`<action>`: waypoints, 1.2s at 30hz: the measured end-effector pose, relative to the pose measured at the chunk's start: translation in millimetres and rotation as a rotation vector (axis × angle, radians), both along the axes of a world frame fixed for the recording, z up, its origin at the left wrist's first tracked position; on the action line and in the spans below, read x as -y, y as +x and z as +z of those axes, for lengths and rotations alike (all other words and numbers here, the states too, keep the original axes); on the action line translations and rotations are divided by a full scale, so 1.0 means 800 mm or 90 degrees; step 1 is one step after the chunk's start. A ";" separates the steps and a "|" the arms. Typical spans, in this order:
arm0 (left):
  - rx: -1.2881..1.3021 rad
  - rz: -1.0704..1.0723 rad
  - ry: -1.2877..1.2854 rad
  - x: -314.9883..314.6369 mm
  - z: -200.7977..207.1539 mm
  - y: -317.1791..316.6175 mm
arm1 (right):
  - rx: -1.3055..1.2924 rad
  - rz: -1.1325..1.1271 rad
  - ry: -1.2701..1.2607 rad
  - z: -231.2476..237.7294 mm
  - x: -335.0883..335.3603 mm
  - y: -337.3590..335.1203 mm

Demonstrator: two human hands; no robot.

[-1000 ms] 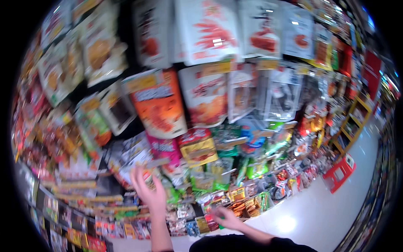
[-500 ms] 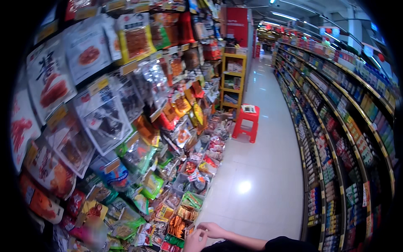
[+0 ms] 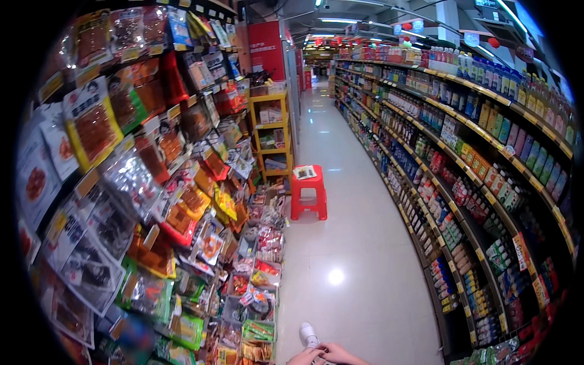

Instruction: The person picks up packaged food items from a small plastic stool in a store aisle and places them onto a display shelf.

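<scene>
Hands (image 3: 334, 352), apart a second ago, now touch at the bottom centre of the frame, fingers bent; I cannot tell whether they grip anything. That puts them well away from the hanging packets (image 3: 94, 126) at left; orange packets (image 3: 258, 351) lie nearer, lower centre.

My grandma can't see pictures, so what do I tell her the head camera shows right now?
A person's left hand and right hand are close together at the bottom edge, in a shop aisle. Hanging packets crowd the left; stocked shelves line the right. Ahead, a red stool stands near a yellow rack.
</scene>
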State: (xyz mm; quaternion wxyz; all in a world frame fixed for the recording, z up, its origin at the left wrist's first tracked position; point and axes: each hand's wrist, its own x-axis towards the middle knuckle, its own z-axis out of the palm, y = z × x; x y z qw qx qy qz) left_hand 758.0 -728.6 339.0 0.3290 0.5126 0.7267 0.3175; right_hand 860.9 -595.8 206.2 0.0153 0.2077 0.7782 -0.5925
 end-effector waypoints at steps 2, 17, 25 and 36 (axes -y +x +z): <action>-0.019 -0.015 0.013 -0.034 -0.030 -0.022 | -0.039 -0.030 0.012 -0.035 -0.022 -0.021; -0.102 -0.050 0.020 -0.296 -0.013 -0.249 | 0.023 -0.111 0.006 0.122 -0.293 -0.211; 0.108 -0.020 -0.057 -0.412 -0.022 -0.299 | -0.006 -0.102 -0.097 0.037 -0.408 -0.262; -0.011 -0.170 0.015 -0.704 0.005 -0.383 | -0.079 -0.189 -0.149 0.086 -0.692 -0.373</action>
